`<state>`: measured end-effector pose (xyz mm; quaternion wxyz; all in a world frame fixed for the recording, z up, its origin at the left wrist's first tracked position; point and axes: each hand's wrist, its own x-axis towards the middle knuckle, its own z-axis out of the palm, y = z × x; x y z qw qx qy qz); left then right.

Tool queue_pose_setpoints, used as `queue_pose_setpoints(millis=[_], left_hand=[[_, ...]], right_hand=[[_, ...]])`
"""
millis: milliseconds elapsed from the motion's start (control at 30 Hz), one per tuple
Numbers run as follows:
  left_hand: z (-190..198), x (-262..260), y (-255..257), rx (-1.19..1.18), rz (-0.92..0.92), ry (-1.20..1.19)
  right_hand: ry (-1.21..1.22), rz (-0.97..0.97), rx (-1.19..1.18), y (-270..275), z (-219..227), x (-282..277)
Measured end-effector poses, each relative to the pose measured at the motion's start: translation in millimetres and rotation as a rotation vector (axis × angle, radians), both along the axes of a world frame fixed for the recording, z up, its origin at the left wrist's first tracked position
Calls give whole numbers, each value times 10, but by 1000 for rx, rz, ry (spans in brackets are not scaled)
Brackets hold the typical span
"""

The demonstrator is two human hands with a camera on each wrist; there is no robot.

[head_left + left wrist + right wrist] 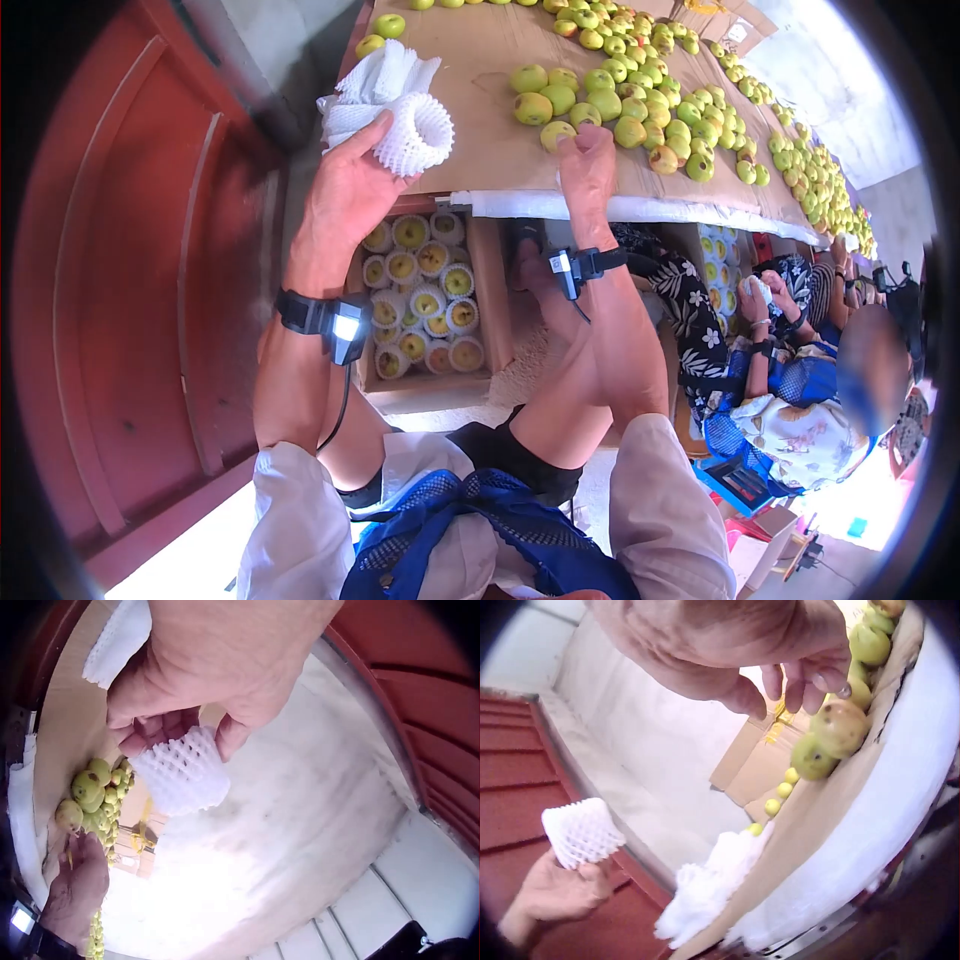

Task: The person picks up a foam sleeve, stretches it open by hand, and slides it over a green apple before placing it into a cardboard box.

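Note:
My left hand (345,190) holds a white foam net sleeve (400,150) between thumb and fingers, its round opening facing up. In the left wrist view the same sleeve (187,778) hangs from the fingertips of my left hand (217,660), with no fruit visible inside. My right hand (588,175) is at the near edge of the green apples (603,102), beside a yellowish apple (556,135). In the right wrist view my right hand (727,645) has loosely bent fingers over blemished apples (840,727), gripping none.
More foam sleeves (385,75) lie piled on the cardboard-covered table (470,95). Below its edge stands a box (490,300) of sleeved apples (425,300). A red door (130,250) is at left; another person (800,390) sits at right.

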<state>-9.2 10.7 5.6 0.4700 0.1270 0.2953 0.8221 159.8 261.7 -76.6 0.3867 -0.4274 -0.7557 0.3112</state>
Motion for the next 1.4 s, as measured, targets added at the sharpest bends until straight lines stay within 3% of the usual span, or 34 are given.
queue_pose_setpoints(millis=[133, 233, 433, 533, 633, 833, 933, 1133, 1400], left_hand=[[10, -10, -22, 18, 8, -19], [10, -14, -18, 17, 26, 5], [12, -51, -34, 15, 22, 27], [43, -37, -31, 24, 36, 24], [72, -38, -37, 22, 44, 2], [123, 2, -33, -12, 86, -7], [98, -8, -21, -11, 103, 7], [68, -62, -37, 5, 81, 5], [79, -40, -2, 19, 89, 1]], right_hand=[[-160, -74, 104, 60, -23, -46], [-246, -54, 40, 162, -66, -130], [-265, 0, 122, 215, -169, -154], [102, 366, -353, 279, -101, -111], [640, 542, -1004, -10, 279, 27], [789, 650, -1195, -157, 414, 15], [784, 718, -1217, -153, 402, 16], [610, 700, -974, -189, 396, 5], [-23, 607, -626, -285, 434, -54]])
